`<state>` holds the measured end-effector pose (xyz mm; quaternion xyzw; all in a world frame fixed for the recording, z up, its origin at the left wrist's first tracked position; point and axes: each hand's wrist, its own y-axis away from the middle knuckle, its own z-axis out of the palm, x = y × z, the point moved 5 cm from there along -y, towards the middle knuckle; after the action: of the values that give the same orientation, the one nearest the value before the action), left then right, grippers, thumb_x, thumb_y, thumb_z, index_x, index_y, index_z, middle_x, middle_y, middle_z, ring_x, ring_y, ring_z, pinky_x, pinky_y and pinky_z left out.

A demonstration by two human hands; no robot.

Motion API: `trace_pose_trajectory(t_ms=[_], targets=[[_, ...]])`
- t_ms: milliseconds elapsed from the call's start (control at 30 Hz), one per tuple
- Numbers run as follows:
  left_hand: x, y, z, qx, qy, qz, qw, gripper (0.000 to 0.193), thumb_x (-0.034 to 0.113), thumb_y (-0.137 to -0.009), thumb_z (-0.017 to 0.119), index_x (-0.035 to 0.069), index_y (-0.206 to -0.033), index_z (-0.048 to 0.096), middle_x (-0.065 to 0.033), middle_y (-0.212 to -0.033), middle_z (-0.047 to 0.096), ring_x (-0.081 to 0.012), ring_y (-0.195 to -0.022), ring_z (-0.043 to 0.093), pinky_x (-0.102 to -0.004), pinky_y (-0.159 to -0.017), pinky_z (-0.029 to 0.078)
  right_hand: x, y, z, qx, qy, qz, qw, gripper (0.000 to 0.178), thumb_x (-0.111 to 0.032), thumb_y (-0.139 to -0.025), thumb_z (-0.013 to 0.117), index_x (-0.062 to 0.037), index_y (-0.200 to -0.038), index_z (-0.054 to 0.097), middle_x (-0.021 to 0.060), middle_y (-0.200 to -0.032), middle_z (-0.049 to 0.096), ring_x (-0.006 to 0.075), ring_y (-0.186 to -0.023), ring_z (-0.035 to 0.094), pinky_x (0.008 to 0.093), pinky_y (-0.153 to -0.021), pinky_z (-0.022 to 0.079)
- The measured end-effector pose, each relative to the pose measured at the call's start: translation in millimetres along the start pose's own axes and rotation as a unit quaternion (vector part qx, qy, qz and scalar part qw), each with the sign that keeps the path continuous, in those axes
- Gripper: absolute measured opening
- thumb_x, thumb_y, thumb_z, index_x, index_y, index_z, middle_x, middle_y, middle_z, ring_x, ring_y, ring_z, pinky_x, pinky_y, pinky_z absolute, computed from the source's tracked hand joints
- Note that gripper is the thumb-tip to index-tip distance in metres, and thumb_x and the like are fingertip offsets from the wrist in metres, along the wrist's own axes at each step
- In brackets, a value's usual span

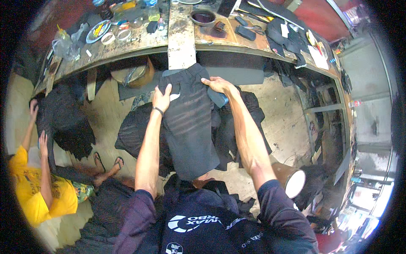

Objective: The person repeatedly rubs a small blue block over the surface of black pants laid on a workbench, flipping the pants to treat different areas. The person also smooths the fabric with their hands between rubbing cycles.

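1. Step in hand: the black garment [189,122], probably shorts or trousers, was held lengthwise in front of the person, its far end just beside the end of the pale plank [182,40]. The step was judged to be spreading and aligning the cloth.
2. Left hand [160,100]: closed on the garment's left edge, thumb uppermost.
3. Right hand [216,84]: narrowed, with the fingertips gripping the right edge near the far end. A blue-ended object [218,98] lay just beside it; its kind could not be told.
4. Next move: judged to call for even tension between both edges, so that the cloth would lie flat without twisting.
5. Materials: the garment was matte, soft and woven-looking, with faded cross-bands at mid-length and a gathered far end. The plank was flat, straight and stained.
6. Surroundings: the wooden desk [237,39], scuffed and blotched, carried a round dark basin [203,17] at the far side. Dark, crumpled cloth [136,132] lay below, to the left. A cylindrical brown drum [294,184] with a smooth white end stood at the near right.
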<state>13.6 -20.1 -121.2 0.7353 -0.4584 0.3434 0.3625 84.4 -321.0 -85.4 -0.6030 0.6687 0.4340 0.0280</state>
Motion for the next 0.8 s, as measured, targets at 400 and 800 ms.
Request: trace_pose_trajectory(t_ms=[400,800], targets=[[-49,400,-23,-0.225,0.116,-0.215,0.943,0.039,0.024,-0.106,0.068,-0.004,-0.134,0.066,-0.0121,-0.13,0.074,-0.0223,-0.118,0.067,-0.0392,-0.107,0.051,213,355,181,0.007,-0.122,-0.037,0.992,0.048,-0.045,-0.112,0.053,-0.0012,-0.102,0.069,0.0152,-0.09,0.077,0.0296,-0.09,0.075,0.0432,-0.084,0.056],[115,429,166,-0.521,0.114,0.137,0.835,0.052,0.031,-0.105,0.068,-0.008,-0.139,0.061,-0.0273,-0.134,0.071,-0.0335,-0.127,0.068,-0.0402,-0.11,0.05,337,560,115,0.348,-0.366,0.237,0.83,0.047,-0.038,-0.116,0.05,0.0037,-0.106,0.07,0.0099,-0.104,0.075,0.0166,-0.097,0.063,0.0327,-0.092,0.048]])
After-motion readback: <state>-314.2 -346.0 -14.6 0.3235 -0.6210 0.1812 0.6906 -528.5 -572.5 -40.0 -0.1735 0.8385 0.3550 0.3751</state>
